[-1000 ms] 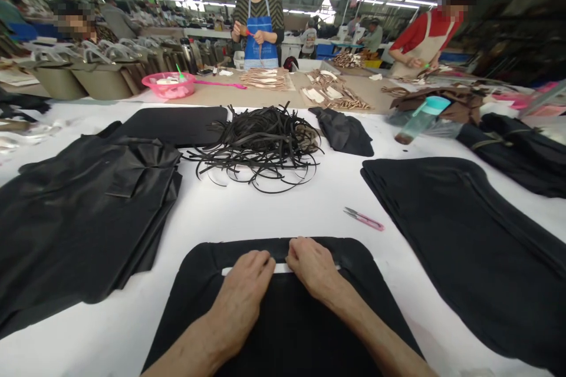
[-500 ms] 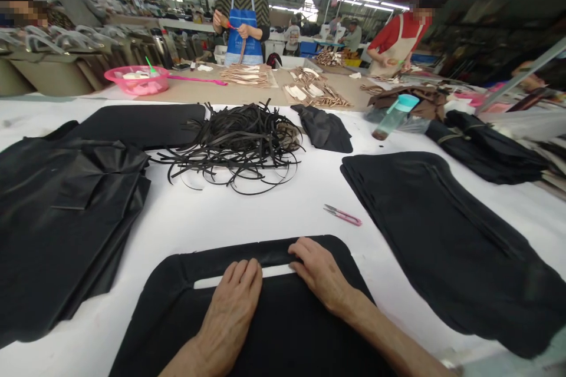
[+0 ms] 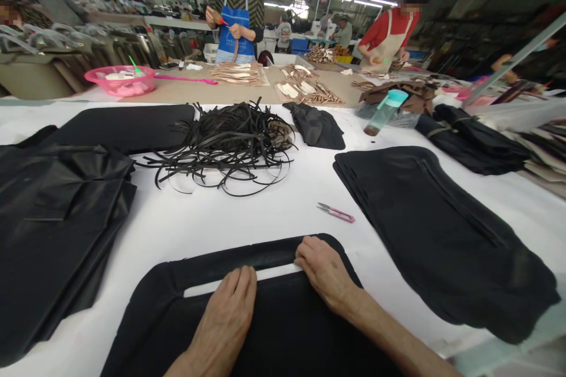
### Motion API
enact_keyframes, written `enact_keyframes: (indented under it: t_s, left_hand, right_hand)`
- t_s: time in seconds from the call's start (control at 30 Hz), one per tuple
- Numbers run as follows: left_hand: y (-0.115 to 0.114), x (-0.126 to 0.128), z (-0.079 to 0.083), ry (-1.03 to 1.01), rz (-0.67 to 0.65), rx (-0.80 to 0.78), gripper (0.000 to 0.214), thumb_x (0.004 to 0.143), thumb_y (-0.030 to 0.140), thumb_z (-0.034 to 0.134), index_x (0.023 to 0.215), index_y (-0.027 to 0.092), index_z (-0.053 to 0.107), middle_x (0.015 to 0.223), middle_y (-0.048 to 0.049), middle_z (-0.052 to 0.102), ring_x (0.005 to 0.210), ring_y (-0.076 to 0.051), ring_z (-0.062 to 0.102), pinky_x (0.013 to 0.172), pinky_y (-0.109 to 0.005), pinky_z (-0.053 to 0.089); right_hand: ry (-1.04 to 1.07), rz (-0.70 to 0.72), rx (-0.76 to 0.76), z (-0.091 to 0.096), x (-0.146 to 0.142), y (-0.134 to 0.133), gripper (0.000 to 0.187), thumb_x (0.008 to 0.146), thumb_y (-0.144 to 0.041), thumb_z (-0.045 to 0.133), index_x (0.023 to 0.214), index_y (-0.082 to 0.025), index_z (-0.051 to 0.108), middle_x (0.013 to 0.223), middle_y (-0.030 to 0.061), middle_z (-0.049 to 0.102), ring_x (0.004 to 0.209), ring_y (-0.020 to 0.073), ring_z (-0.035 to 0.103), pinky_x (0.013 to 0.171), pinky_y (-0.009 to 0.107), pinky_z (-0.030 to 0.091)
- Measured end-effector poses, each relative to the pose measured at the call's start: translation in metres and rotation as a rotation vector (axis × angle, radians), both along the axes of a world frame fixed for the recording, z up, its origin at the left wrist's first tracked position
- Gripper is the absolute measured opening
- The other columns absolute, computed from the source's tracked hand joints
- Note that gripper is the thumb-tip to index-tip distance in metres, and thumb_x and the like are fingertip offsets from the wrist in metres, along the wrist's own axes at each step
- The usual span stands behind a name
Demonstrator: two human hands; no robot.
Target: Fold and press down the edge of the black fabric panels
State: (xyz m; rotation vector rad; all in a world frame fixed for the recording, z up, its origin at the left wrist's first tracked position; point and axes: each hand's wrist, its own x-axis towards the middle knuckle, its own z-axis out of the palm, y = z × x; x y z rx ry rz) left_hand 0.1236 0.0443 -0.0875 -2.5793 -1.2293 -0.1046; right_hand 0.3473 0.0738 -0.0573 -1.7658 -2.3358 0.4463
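A black leather-like panel [image 3: 283, 330] with rounded corners lies in front of me, a long narrow slot [image 3: 274, 271] running along its top part. White shows through the slot. My left hand [image 3: 230, 312] rests on the panel with fingers extended side by side, their tips at the slot's lower edge; its thumb is hidden. At the slot's right end, my right hand [image 3: 325, 274] has its fingers bent over the upper strip, closed on the panel's material. Pink-handled thread snips [image 3: 336, 212] lie on the white table beyond the right hand.
Stacked black panels [image 3: 442, 235] lie to the right, and folded black sheets [image 3: 66, 230] to the left. A heap of black strips [image 3: 239, 135] sits ahead. Farther back stand a bottle [image 3: 385, 113], a pink basin [image 3: 121, 80] and two people at work.
The view has shifted slightly, so most things appear farther left. My right hand's fingers are bent closer together on the strip. The left hand stays by the slot.
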Motion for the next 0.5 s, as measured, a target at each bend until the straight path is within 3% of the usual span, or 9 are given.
enact_keyframes:
  t_s: [0.2,0.33,0.5]
  left_hand:
    - [0.000,0.005,0.006,0.096,-0.001,-0.029,0.054,0.073,-0.002,0.042,0.125,0.014,0.048,0.108,-0.0114,0.059,0.095,-0.023,0.056,0.085,-0.035,0.047]
    - [0.000,0.014,0.012,0.147,0.008,-0.038,0.054,0.075,0.001,0.043,0.127,0.015,0.046,0.102,-0.0112,0.059,0.090,-0.024,0.056,0.082,-0.037,0.047]
    - [0.003,0.028,0.019,0.228,0.050,-0.094,0.058,0.079,0.005,0.042,0.134,0.022,0.038,0.098,-0.0116,0.058,0.086,-0.025,0.056,0.073,-0.038,0.047]
  right_hand:
    - [-0.209,-0.101,-0.173,0.017,-0.013,0.008,0.015,0.086,-0.016,0.046,0.077,-0.019,0.058,0.086,0.0049,0.062,0.081,0.0191,0.054,0.072,0.030,0.035]
    - [-0.230,-0.126,-0.249,0.027,-0.017,0.017,0.018,0.084,-0.013,0.045,0.078,-0.017,0.061,0.084,0.0072,0.065,0.081,0.0211,0.057,0.067,0.030,0.036]
    - [-0.222,-0.154,-0.278,0.027,-0.017,0.024,0.021,0.082,-0.011,0.044,0.077,-0.015,0.065,0.082,0.0102,0.067,0.080,0.0232,0.061,0.065,0.030,0.036]
